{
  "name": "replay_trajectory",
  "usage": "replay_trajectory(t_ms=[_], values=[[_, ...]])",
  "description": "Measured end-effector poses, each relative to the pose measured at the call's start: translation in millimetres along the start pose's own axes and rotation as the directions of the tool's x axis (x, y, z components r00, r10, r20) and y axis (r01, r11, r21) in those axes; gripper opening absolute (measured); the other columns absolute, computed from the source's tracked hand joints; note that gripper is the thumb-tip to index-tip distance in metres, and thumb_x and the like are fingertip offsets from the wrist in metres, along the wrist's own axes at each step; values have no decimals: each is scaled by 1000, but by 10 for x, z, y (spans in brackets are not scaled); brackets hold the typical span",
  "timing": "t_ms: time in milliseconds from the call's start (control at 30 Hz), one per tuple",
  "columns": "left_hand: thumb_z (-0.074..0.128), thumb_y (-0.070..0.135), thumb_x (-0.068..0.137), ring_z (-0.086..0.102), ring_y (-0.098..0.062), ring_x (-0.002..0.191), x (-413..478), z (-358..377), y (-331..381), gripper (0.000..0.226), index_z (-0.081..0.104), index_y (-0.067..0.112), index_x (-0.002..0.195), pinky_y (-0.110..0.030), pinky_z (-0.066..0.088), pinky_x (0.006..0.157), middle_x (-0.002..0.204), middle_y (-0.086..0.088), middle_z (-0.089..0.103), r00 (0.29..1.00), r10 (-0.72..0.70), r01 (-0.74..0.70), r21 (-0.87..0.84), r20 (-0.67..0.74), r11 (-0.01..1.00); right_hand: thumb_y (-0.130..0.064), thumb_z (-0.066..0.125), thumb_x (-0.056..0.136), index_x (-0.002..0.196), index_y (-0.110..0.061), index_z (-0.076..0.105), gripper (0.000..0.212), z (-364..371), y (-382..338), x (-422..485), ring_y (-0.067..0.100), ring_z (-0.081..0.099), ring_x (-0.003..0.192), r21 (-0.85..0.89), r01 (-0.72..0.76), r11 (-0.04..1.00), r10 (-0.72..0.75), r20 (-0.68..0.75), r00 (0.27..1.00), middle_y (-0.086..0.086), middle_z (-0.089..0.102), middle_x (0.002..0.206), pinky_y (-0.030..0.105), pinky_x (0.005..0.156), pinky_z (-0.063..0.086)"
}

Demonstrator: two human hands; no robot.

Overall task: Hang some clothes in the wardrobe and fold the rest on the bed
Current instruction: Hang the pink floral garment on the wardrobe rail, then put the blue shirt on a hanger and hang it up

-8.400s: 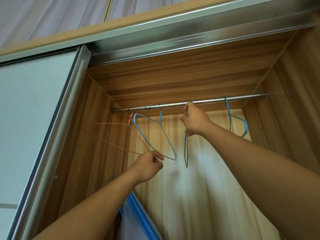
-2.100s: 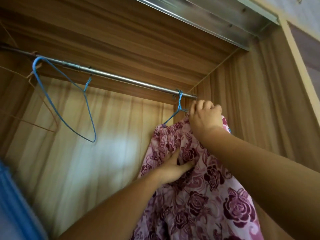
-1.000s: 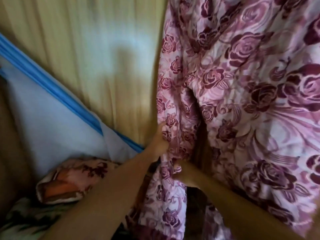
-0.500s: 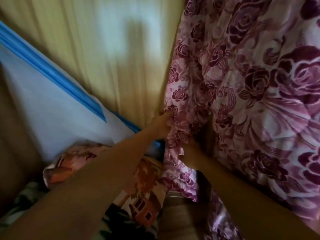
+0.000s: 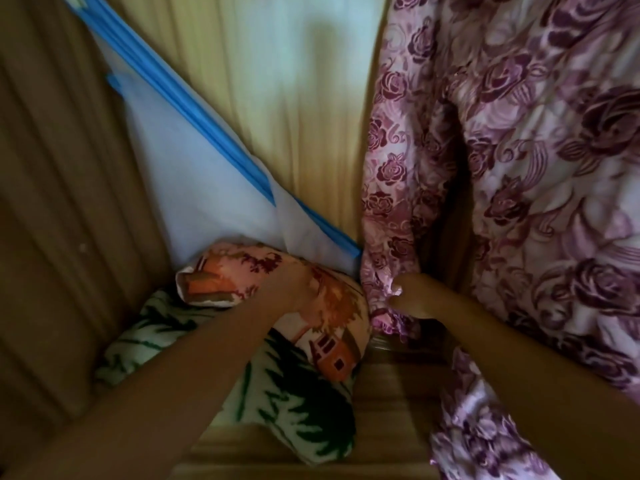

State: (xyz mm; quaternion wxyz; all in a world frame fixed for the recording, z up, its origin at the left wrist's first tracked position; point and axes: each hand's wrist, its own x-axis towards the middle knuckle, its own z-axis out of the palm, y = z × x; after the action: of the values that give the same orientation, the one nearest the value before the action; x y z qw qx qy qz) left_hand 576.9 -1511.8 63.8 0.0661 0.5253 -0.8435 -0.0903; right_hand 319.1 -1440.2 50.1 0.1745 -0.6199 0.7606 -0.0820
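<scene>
1. Low inside the wardrobe, a flowered garment (image 5: pixel 519 168) in purple and pink hangs down the right side. Its hem ends just above the wooden wardrobe floor (image 5: pixel 391 393). The rail and hanger are out of view above.
2. The right hand (image 5: pixel 412 296) is at the hem, with thumb and a finger closed on a small fold of the cloth.
3. The left hand (image 5: pixel 291 289) touched the garment's left edge half a second ago. It has since come away and now lies on an orange-patterned pillow (image 5: pixel 221 282) in the bottom corner. The view is too blurred to tell whether its fingers grip the pillow or only rest on it.
4. The pillow sits on a green-and-white leaf-print blanket (image 5: pixel 294 393). Behind them a white sheet with a blue border (image 5: pixel 194 174) leans against the pale back panel (image 5: pixel 304 116).
5. Two seconds ago both hands were up near the rail, the right one at the hanger. They have since worked down the cloth to its bottom edge.
6. By the look of it, this piece is hung and getting a last straightening.
7. What probably remains here is to release the hem and turn back for the next piece, to hang or to fold. The bed is not in view.
</scene>
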Motion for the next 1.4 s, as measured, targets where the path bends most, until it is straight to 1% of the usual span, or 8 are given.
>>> replay_trajectory(t_ms=[233,333,467,667,833,1033,1133,1400], values=[[59,29,93,60,-19,102,-887,111,-397,19,66,12,97,-27,44,78,105,-4,65,994,-103,105,-125,23,987,-27,57,99,102,-8,69,22,307,-255,-418,30,58,115,38,97,995,-99,59,993,16,62,123,38,103,48],[59,25,91,62,-22,93,-1179,204,-447,17,58,17,75,-31,49,74,90,-3,63,991,-120,129,-183,59,975,-32,56,100,125,-7,64,37,465,-365,-665,27,55,123,-8,104,995,-102,111,989,14,59,133,36,108,42],[58,25,90,58,-18,76,-1448,304,-422,23,53,16,70,-30,46,64,81,-3,60,990,-106,123,-215,89,969,-32,61,100,129,-5,64,40,688,-475,-1068,28,56,125,1,75,997,-75,123,990,10,60,133,33,107,41],[58,34,93,58,-18,90,-1729,431,-343,18,61,17,97,-30,42,69,101,-5,63,991,57,-39,-153,118,988,-37,70,91,124,-13,64,42,1086,-535,-1819,25,63,111,-7,-131,991,131,24,991,10,67,124,27,86,47],[58,39,92,61,-27,108,-2007,682,-313,37,62,12,119,-32,47,83,118,-9,64,950,257,-252,-50,179,966,-50,65,90,129,-18,62,51,1476,-420,-2678,28,58,123,-27,-384,923,383,-29,923,9,62,134,31,91,46],[60,36,84,65,-34,96,-2454,1074,47,29,65,9,94,-38,53,77,90,-14,64,817,458,-484,-16,351,875,-51,63,91,136,-23,57,53,2000,-276,-3995,24,58,123,112,-619,778,623,-7,782,2,60,138,32,89,49],[57,38,82,64,-27,95,-2676,1263,365,26,62,18,97,-34,52,78,98,-3,66,731,547,-592,-21,408,806,-54,62,91,130,-26,60,48,2214,-189,-4600,21,59,116,132,-730,671,736,7,677,-1,62,133,27,73,44],[56,42,90,58,-19,90,-3310,1943,1295,19,55,25,98,-34,48,75,97,4,60,430,727,-820,-105,536,563,-50,57,92,126,-24,59,43,2705,50,-5834,22,60,105,231,-899,373,912,85,400,0,64,122,36,85,54]])
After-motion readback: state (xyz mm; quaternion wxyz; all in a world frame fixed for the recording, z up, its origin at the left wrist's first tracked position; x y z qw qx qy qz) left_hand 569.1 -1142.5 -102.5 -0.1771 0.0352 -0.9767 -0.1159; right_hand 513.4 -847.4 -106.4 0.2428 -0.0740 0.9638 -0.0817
